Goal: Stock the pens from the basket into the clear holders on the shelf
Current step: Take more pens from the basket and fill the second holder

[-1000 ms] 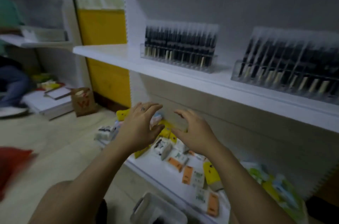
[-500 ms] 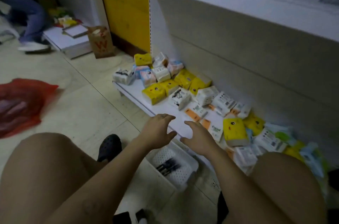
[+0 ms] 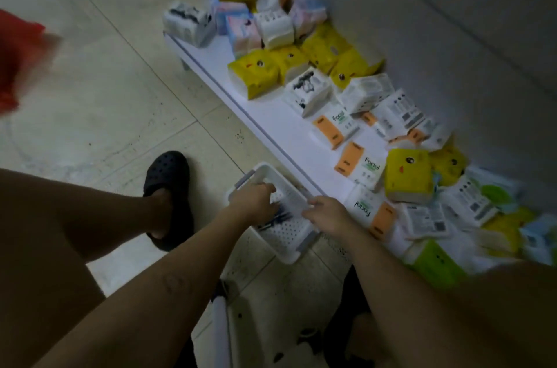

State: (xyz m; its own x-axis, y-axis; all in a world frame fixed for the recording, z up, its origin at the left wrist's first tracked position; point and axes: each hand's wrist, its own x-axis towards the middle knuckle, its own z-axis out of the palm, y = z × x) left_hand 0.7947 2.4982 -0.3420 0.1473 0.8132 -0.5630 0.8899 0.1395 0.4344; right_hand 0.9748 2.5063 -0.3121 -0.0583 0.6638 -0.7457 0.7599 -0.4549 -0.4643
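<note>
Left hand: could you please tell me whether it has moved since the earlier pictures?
Yes. The left hand has come down from above the far rim of the basket into the basket, over the pens.

I see bare floor (image 3: 180,114) open at eleven o'clock of the basket (image 3: 262,168); the shoe (image 3: 167,177) blocks nine, and tissue packs (image 3: 407,176) crowd one through four o'clock.

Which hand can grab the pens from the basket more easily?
Probably the left hand: it reaches inside the white basket, fingers at the dark pens. The right hand holds the basket's side rim.
</note>
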